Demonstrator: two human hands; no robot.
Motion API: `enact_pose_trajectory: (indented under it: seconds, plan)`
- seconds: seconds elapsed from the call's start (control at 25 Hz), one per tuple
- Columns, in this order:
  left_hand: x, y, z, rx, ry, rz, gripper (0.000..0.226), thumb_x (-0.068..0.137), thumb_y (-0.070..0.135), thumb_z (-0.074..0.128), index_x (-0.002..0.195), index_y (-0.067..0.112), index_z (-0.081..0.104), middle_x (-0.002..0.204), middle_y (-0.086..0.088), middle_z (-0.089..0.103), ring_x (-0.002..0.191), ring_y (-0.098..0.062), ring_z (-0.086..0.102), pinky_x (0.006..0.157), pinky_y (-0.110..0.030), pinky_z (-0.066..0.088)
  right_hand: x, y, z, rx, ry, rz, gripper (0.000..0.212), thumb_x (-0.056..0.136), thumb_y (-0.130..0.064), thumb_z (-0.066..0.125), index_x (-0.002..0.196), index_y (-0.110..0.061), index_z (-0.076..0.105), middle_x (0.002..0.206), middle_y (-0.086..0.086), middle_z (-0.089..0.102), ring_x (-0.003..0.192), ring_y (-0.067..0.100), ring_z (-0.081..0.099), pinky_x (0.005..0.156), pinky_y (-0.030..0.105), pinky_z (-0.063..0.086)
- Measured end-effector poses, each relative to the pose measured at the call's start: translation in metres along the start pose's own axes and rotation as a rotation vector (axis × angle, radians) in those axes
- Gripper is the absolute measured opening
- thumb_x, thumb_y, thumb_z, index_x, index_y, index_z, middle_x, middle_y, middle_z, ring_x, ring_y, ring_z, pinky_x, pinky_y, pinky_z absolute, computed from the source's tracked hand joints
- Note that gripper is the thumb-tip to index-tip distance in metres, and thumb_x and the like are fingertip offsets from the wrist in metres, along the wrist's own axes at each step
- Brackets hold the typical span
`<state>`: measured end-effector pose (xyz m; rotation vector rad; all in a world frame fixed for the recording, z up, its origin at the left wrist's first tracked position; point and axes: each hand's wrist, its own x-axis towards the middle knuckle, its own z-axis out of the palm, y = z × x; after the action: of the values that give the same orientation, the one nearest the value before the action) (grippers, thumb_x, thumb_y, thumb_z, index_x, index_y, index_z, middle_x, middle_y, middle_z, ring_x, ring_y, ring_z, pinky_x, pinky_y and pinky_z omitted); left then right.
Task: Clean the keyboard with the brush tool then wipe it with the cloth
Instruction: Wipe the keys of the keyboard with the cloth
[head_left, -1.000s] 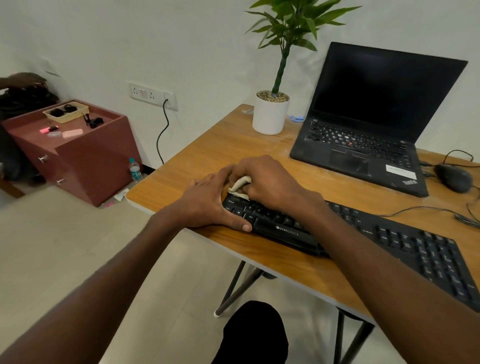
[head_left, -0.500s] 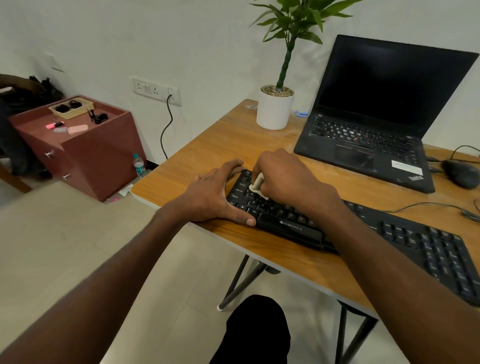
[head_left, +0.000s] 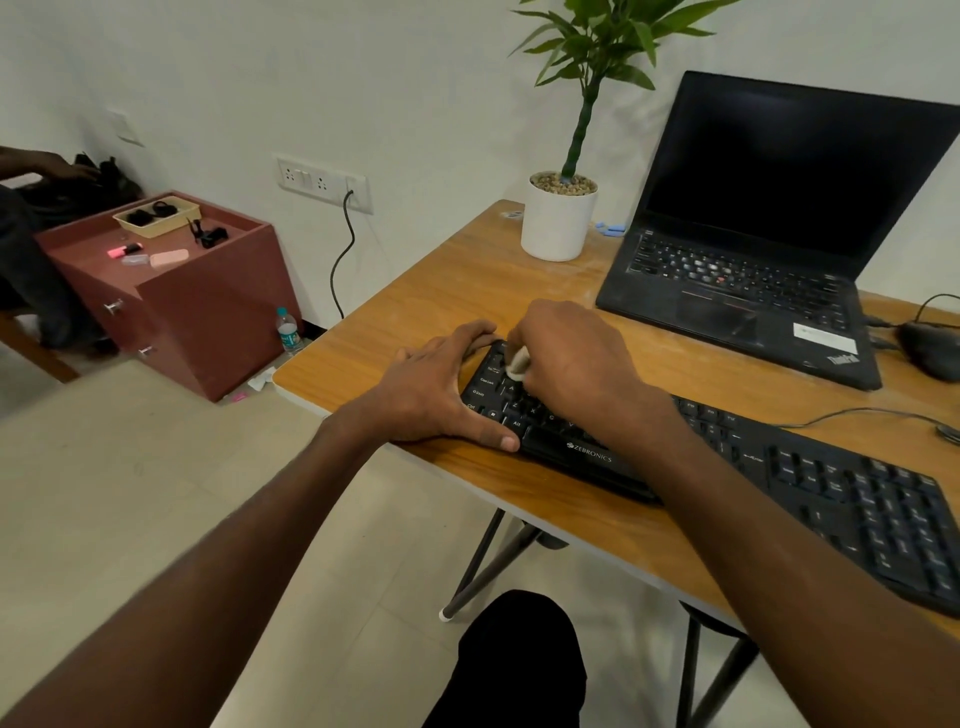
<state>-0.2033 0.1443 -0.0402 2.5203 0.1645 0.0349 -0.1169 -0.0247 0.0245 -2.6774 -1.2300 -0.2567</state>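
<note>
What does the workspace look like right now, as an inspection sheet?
Surface: wooden desk, dusty near the laptop.
Job's things: black Zebronics keyboard; small white tool or cloth on its left keys.
Clutter: black laptop, white potted plant, black mouse.
Grippers: left hand braces the keyboard's left end; right hand grips the white item.
Cables: keyboard and mouse leads; black wall cable.
Surroundings: maroon drawer cabinet, water bottle.

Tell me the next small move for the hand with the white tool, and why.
Probably draw the right hand rightward along the key rows. It holds the white tool on the far left keys of the keyboard, while the left hand steadies that end. The long stretch of keys to the right appears not yet reached.
</note>
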Motion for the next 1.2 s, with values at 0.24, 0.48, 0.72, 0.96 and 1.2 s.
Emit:
enact_pose_trajectory:
  seconds: [0.24,0.48,0.72,0.96,1.2]
  plan:
    - [0.0,-0.001,0.001,-0.007,0.005,0.009,0.142,0.043,0.098,0.074,0.159,0.043,0.015,0.159,0.012,0.044,0.146,-0.015,0.04,0.121,-0.052,0.023,-0.012,-0.011,0.006,0.189,-0.103,-0.143,0.036,0.082,-0.005,0.074,0.107,-0.03,0.08,0.107,-0.007,0.071,0.096,0.017,0.064,0.069,0.031,0.05]
    - [0.0,-0.002,0.0,-0.011,-0.003,0.02,0.142,0.043,0.099,0.073,0.159,0.043,0.013,0.161,0.01,0.041,0.148,-0.017,0.039,0.121,-0.049,0.021,-0.017,-0.012,0.008,0.089,0.035,-0.138,0.032,0.088,-0.007,0.071,0.114,-0.025,0.077,0.115,-0.002,0.061,0.098,0.019,0.05,0.069,0.03,0.037]
    - [0.0,-0.001,-0.001,-0.018,0.001,0.015,0.139,0.044,0.095,0.076,0.158,0.046,0.013,0.161,0.01,0.041,0.147,-0.017,0.039,0.122,-0.049,0.019,-0.031,0.019,0.0,0.105,-0.037,-0.155,0.035,0.086,-0.005,0.074,0.111,-0.029,0.08,0.109,-0.003,0.061,0.099,0.023,0.056,0.07,0.033,0.042]
    - [-0.001,0.0,-0.001,-0.027,-0.012,0.013,0.14,0.042,0.096,0.077,0.158,0.046,0.015,0.163,0.013,0.039,0.148,-0.016,0.038,0.125,-0.053,0.018,-0.039,0.017,-0.001,0.198,-0.062,-0.114,0.038,0.083,-0.002,0.074,0.106,-0.031,0.082,0.105,-0.005,0.068,0.098,0.023,0.062,0.077,0.043,0.055]
    - [-0.001,0.0,-0.001,-0.03,0.004,0.014,0.139,0.043,0.095,0.078,0.158,0.046,0.016,0.162,0.014,0.04,0.148,-0.014,0.038,0.125,-0.05,0.018,-0.031,0.012,-0.009,0.138,-0.027,0.025,0.026,0.086,-0.011,0.077,0.1,-0.032,0.082,0.098,-0.003,0.074,0.089,0.019,0.065,0.064,0.03,0.051]
